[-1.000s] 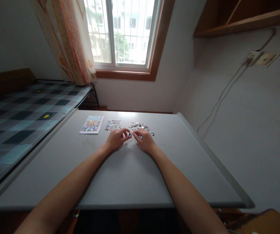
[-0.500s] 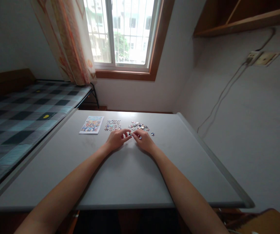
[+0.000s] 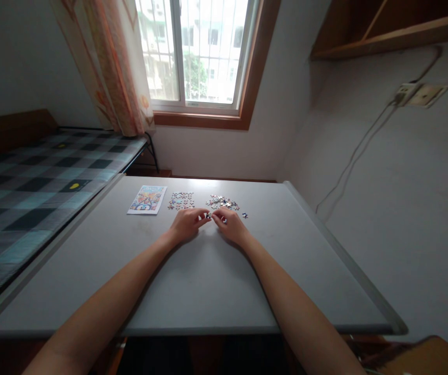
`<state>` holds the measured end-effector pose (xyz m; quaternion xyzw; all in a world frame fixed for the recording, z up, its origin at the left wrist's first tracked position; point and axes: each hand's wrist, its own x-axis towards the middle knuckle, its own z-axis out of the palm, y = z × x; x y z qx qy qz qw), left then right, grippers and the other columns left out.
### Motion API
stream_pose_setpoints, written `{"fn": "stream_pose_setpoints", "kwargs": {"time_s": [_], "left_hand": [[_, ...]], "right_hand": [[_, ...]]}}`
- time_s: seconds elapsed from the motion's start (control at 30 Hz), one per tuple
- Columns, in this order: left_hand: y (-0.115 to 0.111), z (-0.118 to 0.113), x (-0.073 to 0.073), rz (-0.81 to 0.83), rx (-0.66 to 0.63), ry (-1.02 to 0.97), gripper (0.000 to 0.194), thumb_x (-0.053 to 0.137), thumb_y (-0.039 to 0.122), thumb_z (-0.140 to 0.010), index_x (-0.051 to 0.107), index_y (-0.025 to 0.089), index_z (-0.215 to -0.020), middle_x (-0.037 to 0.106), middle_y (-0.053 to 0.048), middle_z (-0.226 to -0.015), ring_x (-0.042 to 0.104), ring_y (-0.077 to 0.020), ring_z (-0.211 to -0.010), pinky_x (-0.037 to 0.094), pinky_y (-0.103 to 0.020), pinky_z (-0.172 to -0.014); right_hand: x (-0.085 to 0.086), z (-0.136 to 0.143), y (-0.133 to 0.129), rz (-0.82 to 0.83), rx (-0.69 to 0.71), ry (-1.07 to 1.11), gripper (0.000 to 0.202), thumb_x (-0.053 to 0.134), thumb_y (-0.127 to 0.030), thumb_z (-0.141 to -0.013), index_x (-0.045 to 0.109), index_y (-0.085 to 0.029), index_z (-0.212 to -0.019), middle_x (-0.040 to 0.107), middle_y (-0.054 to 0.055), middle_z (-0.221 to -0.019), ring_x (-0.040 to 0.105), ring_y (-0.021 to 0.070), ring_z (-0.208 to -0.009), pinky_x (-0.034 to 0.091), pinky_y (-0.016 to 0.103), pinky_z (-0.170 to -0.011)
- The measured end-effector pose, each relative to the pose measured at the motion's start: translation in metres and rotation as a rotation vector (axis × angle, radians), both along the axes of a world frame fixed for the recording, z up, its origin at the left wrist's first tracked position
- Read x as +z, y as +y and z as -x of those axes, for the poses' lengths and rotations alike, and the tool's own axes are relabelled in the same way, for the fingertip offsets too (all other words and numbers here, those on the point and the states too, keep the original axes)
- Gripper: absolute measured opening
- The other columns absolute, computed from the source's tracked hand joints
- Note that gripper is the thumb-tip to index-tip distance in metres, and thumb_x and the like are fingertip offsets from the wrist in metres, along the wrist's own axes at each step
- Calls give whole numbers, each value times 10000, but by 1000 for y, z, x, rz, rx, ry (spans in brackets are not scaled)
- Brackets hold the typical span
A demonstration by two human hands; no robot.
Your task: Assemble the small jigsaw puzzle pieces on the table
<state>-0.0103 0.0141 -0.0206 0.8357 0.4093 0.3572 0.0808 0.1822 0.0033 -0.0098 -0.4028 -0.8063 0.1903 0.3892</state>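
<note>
Over the table, my left hand and my right hand meet fingertip to fingertip. Between them is a small dark-and-white jigsaw puzzle piece, pinched by the fingers of both. Just beyond my right hand lies a loose heap of jigsaw pieces. Past my left hand, more pieces are spread in rough rows. A single blue-and-white piece rests right of my right hand. Left of the rows lies a sheet with a colourful printed picture.
The white table has raised side edges. A bed with a checked cover stands along its left. Ahead are a window and a curtain. A cable hangs from a wall socket at the right, under a wooden shelf.
Both hands stay in nearly the same place. The piece between the fingertips looks slightly turned, with more of its white showing.
</note>
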Motion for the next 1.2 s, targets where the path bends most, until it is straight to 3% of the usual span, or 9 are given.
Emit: {"fn": "stream_pose_setpoints", "kwargs": {"time_s": [0.57,0.73,1.0,1.2], "left_hand": [[0,0,0,18,21,39,238,612,377,-827,696,204,-966,706,-1,-705,602,-101,-546,433,-206,-581],[-1,-2,1,107,-15,-105,232,660,378,-778,682,204,-929,685,19,-685,572,-79,-527,447,-190,-563],[-3,-6,5,362,-117,-438,404,723,379,-705,628,163,-1033,641,14,-674,545,-64,-460,436,-163,-433],[-4,-7,8,396,-144,-445,356,734,355,-698,646,147,-974,643,5,-657,562,-70,-467,458,-165,-440]], "right_hand": [[-2,0,1,-9,-36,-25,140,519,-221,-863,631,-178,-791,581,25,-754,531,137,-713,416,276,-708],[2,3,-1,86,8,64,127,501,-225,-857,596,-172,-792,591,22,-753,547,135,-700,427,262,-662],[3,2,-2,213,28,161,182,468,-301,-872,545,-172,-771,575,5,-699,537,132,-669,419,256,-634],[1,1,-1,211,39,140,185,457,-295,-876,539,-174,-762,560,-2,-689,519,129,-658,406,253,-629]]}}
